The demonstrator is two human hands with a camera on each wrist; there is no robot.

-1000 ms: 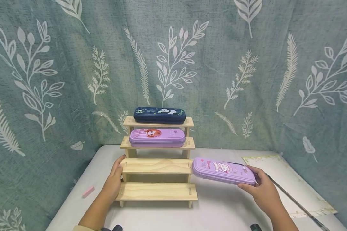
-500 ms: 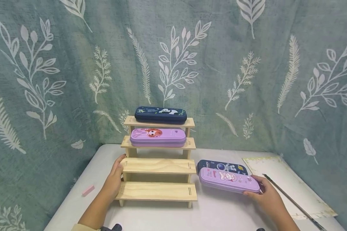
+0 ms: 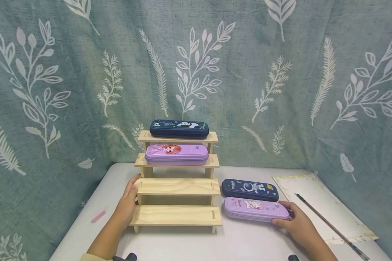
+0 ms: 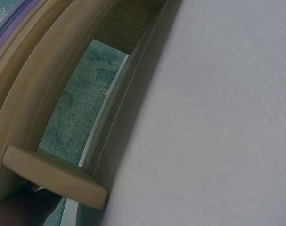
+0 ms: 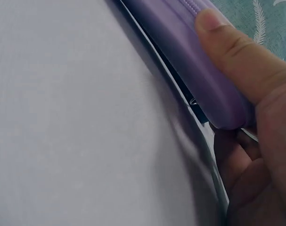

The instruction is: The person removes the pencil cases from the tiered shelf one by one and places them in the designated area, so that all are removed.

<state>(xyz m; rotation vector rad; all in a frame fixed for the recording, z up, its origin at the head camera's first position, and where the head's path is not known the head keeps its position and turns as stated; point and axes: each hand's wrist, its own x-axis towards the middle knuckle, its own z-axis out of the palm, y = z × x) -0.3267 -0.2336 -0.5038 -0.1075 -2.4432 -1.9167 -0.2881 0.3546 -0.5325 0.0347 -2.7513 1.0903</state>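
Observation:
My right hand (image 3: 298, 223) pinches the right end of a lilac pencil case (image 3: 256, 209) with a cartoon print, low at the table, just in front of a navy space-print pencil case (image 3: 249, 189). The right wrist view shows the thumb on the lilac case's (image 5: 194, 61) side by the zipper and fingers below its end. My left hand (image 3: 125, 206) grips the left side of a four-tier wooden stand (image 3: 178, 215). A navy panda pencil case (image 3: 179, 129) lies on the top tier. On the tier below sits a purple pencil case with a girl print (image 3: 176, 154).
A pink eraser-like block (image 3: 98, 216) lies left of the stand. At the right, a paintbrush (image 3: 330, 224) lies across a cream sheet with a floral border (image 3: 313, 192). Leaf-patterned green cloth (image 3: 235, 90) encloses the white table (image 3: 248, 243).
My right hand has drawn the lilac pencil case toward me and lowered it, uncovering the navy space-print case behind. The left hand stays on the stand.

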